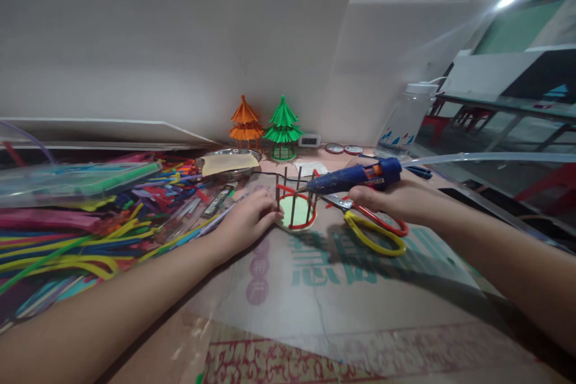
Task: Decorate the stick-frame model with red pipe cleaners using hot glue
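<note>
In my right hand is a blue hot glue gun, its nozzle pointing left at the upright brown sticks of a small round model base. This base has a pale green floor and a red rim, with several thin brown posts standing around it. My left hand is closed at the base's left edge, thumb and fingers pinching it there. A pair of scissors with yellow and red handles lies below the glue gun, partly behind my right hand.
An orange model pagoda and a green one stand at the back. Many coloured pipe cleaners and a clear plastic box crowd the left. A clear water bottle stands at back right. Printed plastic sheeting covers the front.
</note>
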Demonstrator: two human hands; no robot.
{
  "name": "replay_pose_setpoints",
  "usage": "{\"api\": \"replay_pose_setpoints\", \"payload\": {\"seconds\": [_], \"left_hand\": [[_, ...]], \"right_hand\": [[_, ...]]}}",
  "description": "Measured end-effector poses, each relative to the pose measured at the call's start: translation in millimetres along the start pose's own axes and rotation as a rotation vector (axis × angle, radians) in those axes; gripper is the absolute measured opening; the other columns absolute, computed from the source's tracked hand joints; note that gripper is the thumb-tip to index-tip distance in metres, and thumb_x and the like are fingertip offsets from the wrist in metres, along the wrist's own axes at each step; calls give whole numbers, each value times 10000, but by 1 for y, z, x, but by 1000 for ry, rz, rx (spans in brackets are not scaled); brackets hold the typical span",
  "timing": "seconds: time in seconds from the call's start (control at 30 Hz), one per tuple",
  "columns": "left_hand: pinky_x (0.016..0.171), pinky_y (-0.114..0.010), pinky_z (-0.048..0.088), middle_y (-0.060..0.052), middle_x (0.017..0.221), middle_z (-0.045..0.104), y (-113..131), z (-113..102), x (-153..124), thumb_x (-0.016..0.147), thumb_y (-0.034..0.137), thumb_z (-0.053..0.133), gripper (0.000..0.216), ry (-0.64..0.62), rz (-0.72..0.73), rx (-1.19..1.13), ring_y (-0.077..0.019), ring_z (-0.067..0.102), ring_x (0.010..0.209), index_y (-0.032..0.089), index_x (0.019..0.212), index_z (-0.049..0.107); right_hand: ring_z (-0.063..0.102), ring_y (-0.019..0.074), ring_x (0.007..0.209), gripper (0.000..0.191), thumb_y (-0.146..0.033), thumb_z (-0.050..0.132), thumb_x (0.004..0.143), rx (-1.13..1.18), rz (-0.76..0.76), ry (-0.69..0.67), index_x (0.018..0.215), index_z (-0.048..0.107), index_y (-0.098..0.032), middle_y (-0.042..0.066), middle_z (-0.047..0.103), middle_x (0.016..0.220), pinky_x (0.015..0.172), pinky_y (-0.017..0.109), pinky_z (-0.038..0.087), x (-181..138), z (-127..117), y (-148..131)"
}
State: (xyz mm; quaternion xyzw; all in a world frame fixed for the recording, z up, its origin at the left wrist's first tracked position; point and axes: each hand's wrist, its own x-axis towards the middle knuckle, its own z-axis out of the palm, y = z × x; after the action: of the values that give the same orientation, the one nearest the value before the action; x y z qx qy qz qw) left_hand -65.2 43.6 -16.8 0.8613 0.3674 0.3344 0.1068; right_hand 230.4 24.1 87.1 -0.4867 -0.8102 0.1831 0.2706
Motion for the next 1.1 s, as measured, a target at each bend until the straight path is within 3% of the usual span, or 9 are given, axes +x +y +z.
{"api": "replay_pose_setpoints", "payload": {"seconds": [0.53,0.7,0.87,1.1], "left_hand": [[772,-293,429,-28,853,618,1,-1,0,943,220,579,158,-16,-8,4,-169,573,842,173,802,632],[773,-299,432,-35,862,615,2,-2,0,947,235,576,165,-29,-26,16,-174,577,844,171,809,640],[774,-297,435,-32,871,622,1,-1,0,944,234,577,154,-20,-29,9,-171,579,845,175,818,643],[790,-312,435,-42,882,636,-3,-3,3,937,216,555,167,14,-53,1,-184,580,869,176,788,618]], "right_hand": [[692,296,970,405,-605,613,829,-30,-80,-19,1079,690,-296,37,757,1009,830,405,563,2,0,-7],[694,271,842,461,-655,606,818,-68,-33,-37,1052,690,-267,36,751,923,736,377,556,3,1,-1],[677,234,720,480,-685,601,811,38,-11,-115,803,715,-218,45,723,708,707,336,520,3,-7,1],[699,280,958,565,-725,569,808,203,33,-112,870,783,-205,90,782,911,823,355,501,5,-18,4]]}}
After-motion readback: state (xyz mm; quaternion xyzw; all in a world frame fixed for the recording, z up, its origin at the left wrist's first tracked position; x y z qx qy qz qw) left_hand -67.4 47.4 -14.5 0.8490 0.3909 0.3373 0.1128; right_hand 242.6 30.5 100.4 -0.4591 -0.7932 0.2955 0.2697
